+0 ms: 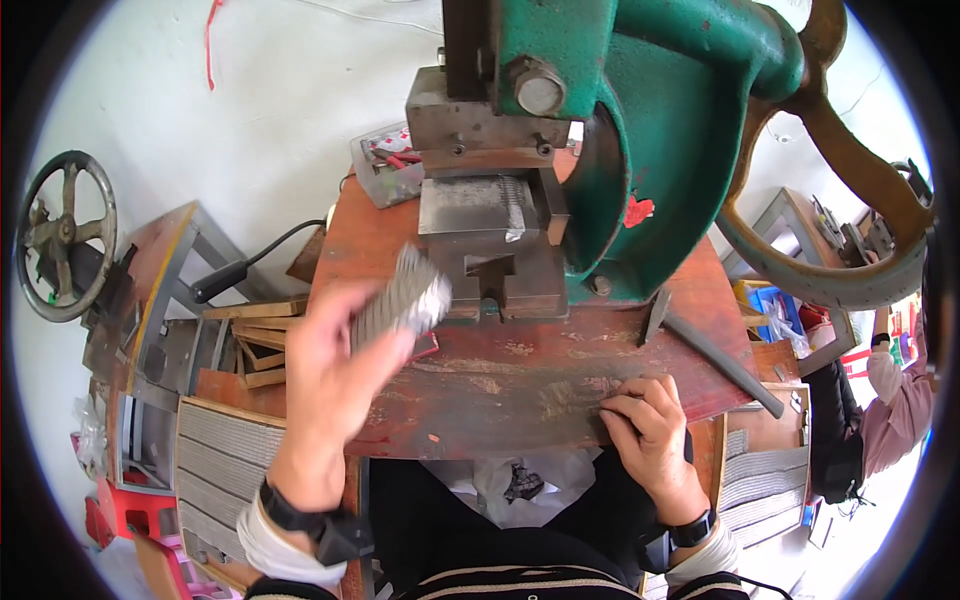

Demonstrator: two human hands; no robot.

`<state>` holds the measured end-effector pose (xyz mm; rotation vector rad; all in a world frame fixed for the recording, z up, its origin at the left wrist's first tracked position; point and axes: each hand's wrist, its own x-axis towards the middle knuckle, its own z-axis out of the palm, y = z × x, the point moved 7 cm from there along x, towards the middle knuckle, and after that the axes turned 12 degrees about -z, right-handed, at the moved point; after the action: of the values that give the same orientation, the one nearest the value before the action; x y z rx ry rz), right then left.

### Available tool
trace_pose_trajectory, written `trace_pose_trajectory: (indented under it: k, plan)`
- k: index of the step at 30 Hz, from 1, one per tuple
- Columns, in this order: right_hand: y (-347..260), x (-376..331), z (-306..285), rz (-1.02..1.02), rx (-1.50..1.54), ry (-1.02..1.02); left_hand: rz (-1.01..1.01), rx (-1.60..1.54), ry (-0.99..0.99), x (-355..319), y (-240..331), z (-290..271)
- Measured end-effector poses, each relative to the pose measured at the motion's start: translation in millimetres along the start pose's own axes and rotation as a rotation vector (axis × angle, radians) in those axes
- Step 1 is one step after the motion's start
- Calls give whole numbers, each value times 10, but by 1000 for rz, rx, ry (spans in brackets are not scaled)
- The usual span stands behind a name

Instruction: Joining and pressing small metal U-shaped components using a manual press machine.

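My left hand (335, 365) is wrapped round a stack of thin grey metal pieces (400, 302), raised in front of the press's lower left; hand and stack are slightly blurred. Over the table's front edge my right hand (648, 432) rests with its fingers curled in, and whatever they may hold is hidden. A green hand press (665, 150) stands on the reddish wooden table (480, 385). Under its steel head lies a flat metal plate (468, 205), with a ribbed strip of small pieces (514, 205) along its right side. Neither hand touches the press.
A hammer (715, 358) lies right of the press base. The press's big handwheel (830, 285) curves out at right. Trays of grey metal strips flank me, one left (225, 465) and one right (765, 480). Behind the table's left corner sits a clear plastic box (388, 185).
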<state>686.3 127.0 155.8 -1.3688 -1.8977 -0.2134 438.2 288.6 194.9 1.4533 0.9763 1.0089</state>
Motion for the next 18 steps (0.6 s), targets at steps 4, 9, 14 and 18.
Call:
trace_pose_trajectory:
  k: [4, 9, 14, 18]
  plan:
    - [-158, 203, 69, -20, 278, -124, 29, 31, -75, -598, -377, 20]
    - [-437, 641, 477, -180, 502, -290, 414, 528, -120, -637, -435, 535]
    - [-345, 576, 685, -208, 491, -495, 418, 789, -152, -689, -433, 603]
    - [-348, 561, 689, -174, 450, -437, 348, 778, -117, -622, -445, 584]
